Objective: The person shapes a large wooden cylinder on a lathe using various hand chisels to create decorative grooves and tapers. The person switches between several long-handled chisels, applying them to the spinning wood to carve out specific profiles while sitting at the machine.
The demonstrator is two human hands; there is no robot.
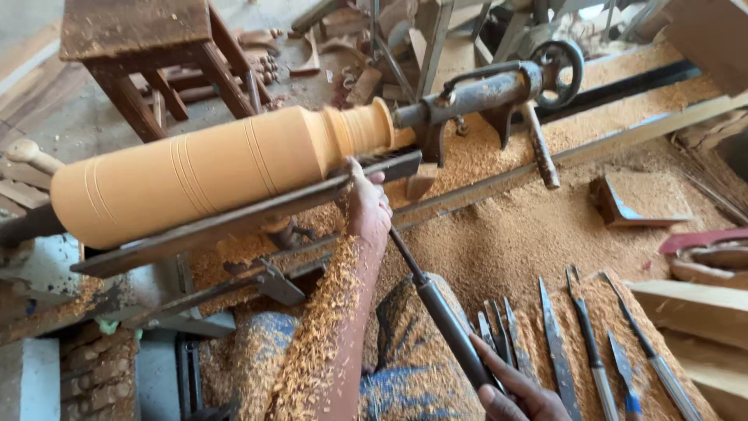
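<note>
A long yellow-brown wooden cylinder (195, 171) with turned grooves is mounted on a lathe, its narrow neck meeting the tailstock (483, 90). My left hand (366, 206) rests on the dark tool rest (234, 222) in front of the neck and pins a long metal turning chisel (436, 300) against it. At the bottom edge, my right hand (518, 394) grips that chisel's dark handle. Sawdust covers my left forearm.
Several chisels and files (592, 343) lie in thick sawdust at the lower right. A wooden stool (148, 54) stands at the back left. A handwheel (557, 70) sits on the tailstock. Wood blocks (686, 312) lie at the right.
</note>
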